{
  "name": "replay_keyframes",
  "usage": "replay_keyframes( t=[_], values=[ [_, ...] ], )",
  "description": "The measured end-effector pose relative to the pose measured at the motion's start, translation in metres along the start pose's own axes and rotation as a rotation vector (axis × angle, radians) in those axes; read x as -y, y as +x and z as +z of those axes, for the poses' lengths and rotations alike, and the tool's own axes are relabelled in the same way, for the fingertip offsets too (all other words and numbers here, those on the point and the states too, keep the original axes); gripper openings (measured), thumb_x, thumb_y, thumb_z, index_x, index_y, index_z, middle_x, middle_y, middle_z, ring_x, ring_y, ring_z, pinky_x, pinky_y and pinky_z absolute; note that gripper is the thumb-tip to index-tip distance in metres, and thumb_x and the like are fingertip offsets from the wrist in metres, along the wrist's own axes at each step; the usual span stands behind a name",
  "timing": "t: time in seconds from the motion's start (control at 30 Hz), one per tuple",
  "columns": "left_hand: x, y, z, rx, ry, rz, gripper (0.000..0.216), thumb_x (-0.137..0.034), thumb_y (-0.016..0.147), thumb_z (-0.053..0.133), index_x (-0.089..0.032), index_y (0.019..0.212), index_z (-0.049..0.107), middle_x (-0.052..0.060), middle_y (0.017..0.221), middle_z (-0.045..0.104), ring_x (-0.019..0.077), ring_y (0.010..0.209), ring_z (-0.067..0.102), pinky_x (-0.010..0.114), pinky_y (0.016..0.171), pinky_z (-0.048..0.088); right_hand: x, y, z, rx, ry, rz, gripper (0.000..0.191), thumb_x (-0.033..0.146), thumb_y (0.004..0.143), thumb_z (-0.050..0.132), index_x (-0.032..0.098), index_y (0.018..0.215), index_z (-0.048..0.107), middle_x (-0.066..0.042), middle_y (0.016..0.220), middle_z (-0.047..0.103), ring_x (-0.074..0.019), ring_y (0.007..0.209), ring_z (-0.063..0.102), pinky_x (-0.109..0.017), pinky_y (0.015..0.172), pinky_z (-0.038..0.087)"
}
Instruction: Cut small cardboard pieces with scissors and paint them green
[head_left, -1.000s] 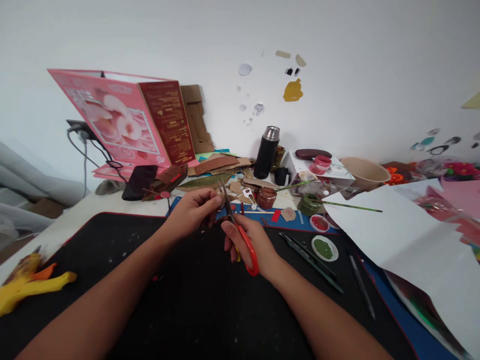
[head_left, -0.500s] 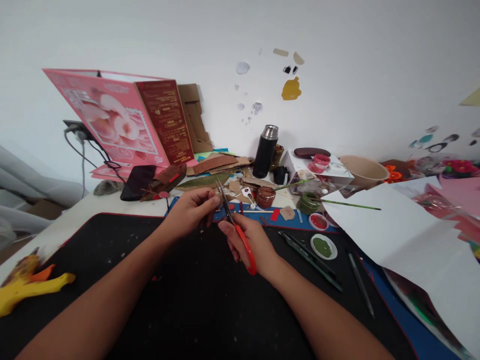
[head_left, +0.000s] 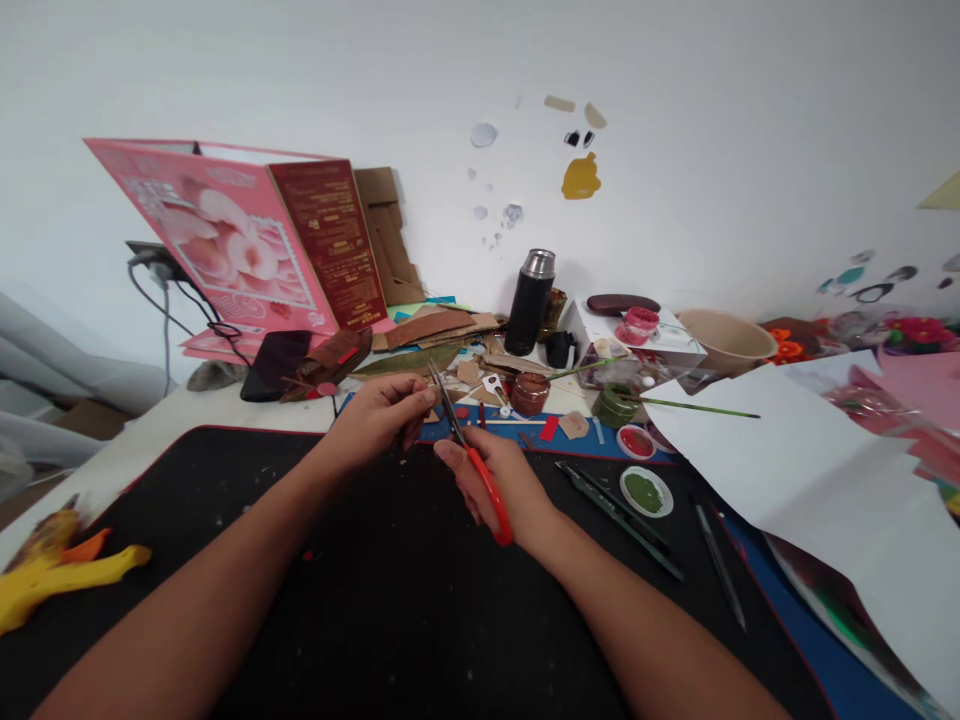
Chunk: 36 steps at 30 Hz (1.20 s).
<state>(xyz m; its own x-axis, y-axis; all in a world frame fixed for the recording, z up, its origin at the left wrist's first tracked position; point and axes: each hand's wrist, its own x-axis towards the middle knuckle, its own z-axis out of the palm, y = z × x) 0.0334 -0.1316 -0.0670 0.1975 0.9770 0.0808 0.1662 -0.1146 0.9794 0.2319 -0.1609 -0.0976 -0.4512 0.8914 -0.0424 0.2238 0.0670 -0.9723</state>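
In my right hand (head_left: 506, 485) I grip a pair of scissors (head_left: 489, 490) by its red handles. Its metal blades point up and to the left, close together, with the tips near my left fingertips. My left hand (head_left: 382, 420) is closed in a pinch, thumb against fingers; whatever is between them is too small to make out. Both hands are over the far edge of the black mat (head_left: 420, 610). Just beyond the blades lie cardboard scraps (head_left: 467, 373) and an open jar of reddish-brown paint (head_left: 530, 393).
A black thermos (head_left: 529, 302) stands by the wall. To the right are a green paint jar (head_left: 616, 405), a lid of green paint (head_left: 646, 492), dark green cutters (head_left: 622, 520) and white paper (head_left: 795, 460). A yellow glue gun-like object (head_left: 75, 580) lies left, a phone (head_left: 276, 366) behind.
The scissors and both hands have shifted very slightly, and the blades look a little closer together. Nothing else has visibly moved.
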Motion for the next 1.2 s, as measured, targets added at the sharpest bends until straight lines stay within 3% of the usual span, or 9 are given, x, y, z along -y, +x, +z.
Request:
replay_keyframes(
  t=[0.2, 0.53, 0.73, 0.93, 1.2],
  values=[
    [0.001, 0.003, -0.004, -0.073, -0.092, -0.024, 0.039, -0.046, 0.087, 0.071, -0.021, 0.065, 0.052, -0.006, 0.048, 0.047, 0.0084, 0.04, 0.044, 0.021, 0.041, 0.029, 0.004, -0.002, 0.001, 0.024, -0.028, 0.042, 0.033, 0.052, 0.101, 0.061, 0.022, 0.087, 0.059, 0.007, 0.053, 0.049, -0.0119, 0.045, 0.049, -0.022, 0.046, 0.036],
    [-0.011, -0.001, -0.004, 0.059, 0.054, -0.061, 0.047, -0.065, 0.087, 0.067, -0.019, 0.075, 0.061, -0.002, 0.056, 0.061, 0.0121, 0.044, 0.055, 0.021, 0.04, 0.038, -0.005, 0.002, 0.001, 0.006, 0.071, 0.014, 0.044, 0.065, 0.101, 0.058, 0.023, 0.086, 0.055, 0.007, 0.054, 0.051, -0.0105, 0.038, 0.047, -0.021, 0.039, 0.035],
    [-0.01, -0.001, -0.003, -0.025, 0.115, -0.009, 0.042, -0.054, 0.09, 0.065, -0.02, 0.067, 0.056, -0.003, 0.051, 0.056, 0.0109, 0.044, 0.05, 0.021, 0.043, 0.037, -0.002, 0.0, -0.001, 0.058, 0.07, 0.029, 0.046, 0.066, 0.101, 0.056, 0.022, 0.088, 0.055, 0.007, 0.056, 0.053, -0.01, 0.039, 0.051, -0.019, 0.038, 0.038],
    [-0.009, -0.002, -0.003, -0.044, 0.124, 0.015, 0.038, -0.049, 0.091, 0.064, -0.02, 0.068, 0.056, -0.003, 0.052, 0.056, 0.0106, 0.046, 0.049, 0.022, 0.046, 0.035, 0.0, 0.0, -0.003, 0.113, 0.119, 0.007, 0.051, 0.07, 0.098, 0.059, 0.02, 0.106, 0.062, 0.005, 0.063, 0.06, -0.0114, 0.046, 0.059, -0.019, 0.044, 0.045],
    [-0.014, -0.005, -0.001, -0.07, 0.145, 0.033, 0.038, -0.048, 0.091, 0.064, -0.02, 0.067, 0.054, -0.004, 0.051, 0.054, 0.0101, 0.045, 0.046, 0.022, 0.045, 0.034, -0.009, 0.001, 0.001, 0.183, 0.211, -0.03, 0.056, 0.071, 0.092, 0.067, 0.02, 0.115, 0.061, -0.004, 0.085, 0.073, -0.0188, 0.072, 0.074, -0.029, 0.064, 0.057]
  ],
)
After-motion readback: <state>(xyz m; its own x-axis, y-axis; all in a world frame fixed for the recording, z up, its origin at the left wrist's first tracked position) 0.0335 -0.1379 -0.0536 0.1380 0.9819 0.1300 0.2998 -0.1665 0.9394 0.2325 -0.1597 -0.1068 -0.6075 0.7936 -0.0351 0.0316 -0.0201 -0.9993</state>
